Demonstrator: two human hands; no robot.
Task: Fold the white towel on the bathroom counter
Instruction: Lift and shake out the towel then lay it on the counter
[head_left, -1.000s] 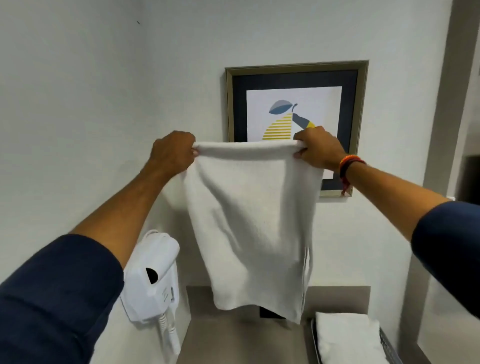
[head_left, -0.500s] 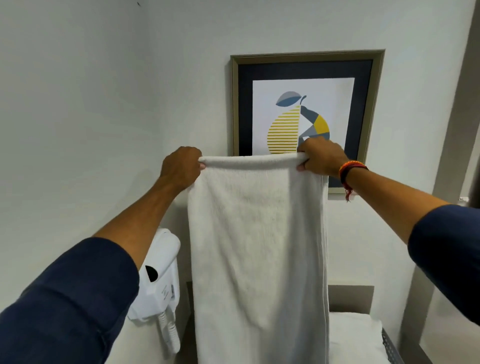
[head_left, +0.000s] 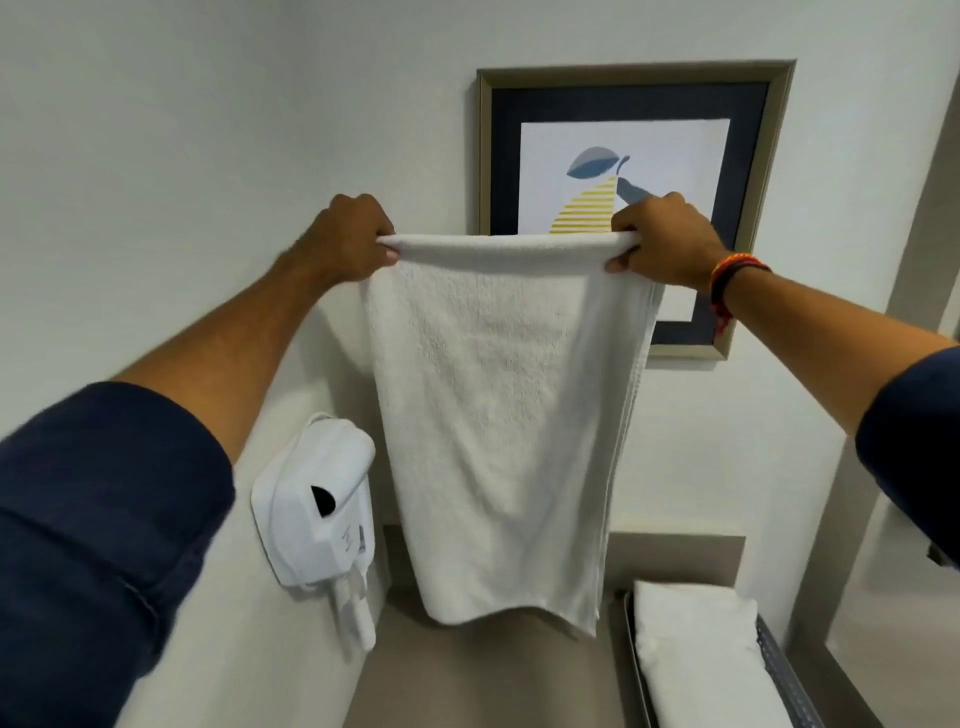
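Note:
The white towel (head_left: 498, 415) hangs doubled over in the air in front of the wall, its folded top edge stretched level between my hands. My left hand (head_left: 350, 239) grips the top left corner and my right hand (head_left: 662, 241) grips the top right corner. The towel's lower edge floats just above the beige bathroom counter (head_left: 478, 680), not touching it. On the right side the towel's layered edges show.
A white wall-mounted hair dryer (head_left: 317, 499) sticks out from the left wall beside the towel. A tray (head_left: 631, 654) with a folded white towel (head_left: 696, 654) sits on the counter at the right. A framed pear picture (head_left: 634, 156) hangs behind my right hand.
The towel's lower edge, which had dropped out of view half a second ago, is back up above the counter. My hands stay gripped on the top corners.

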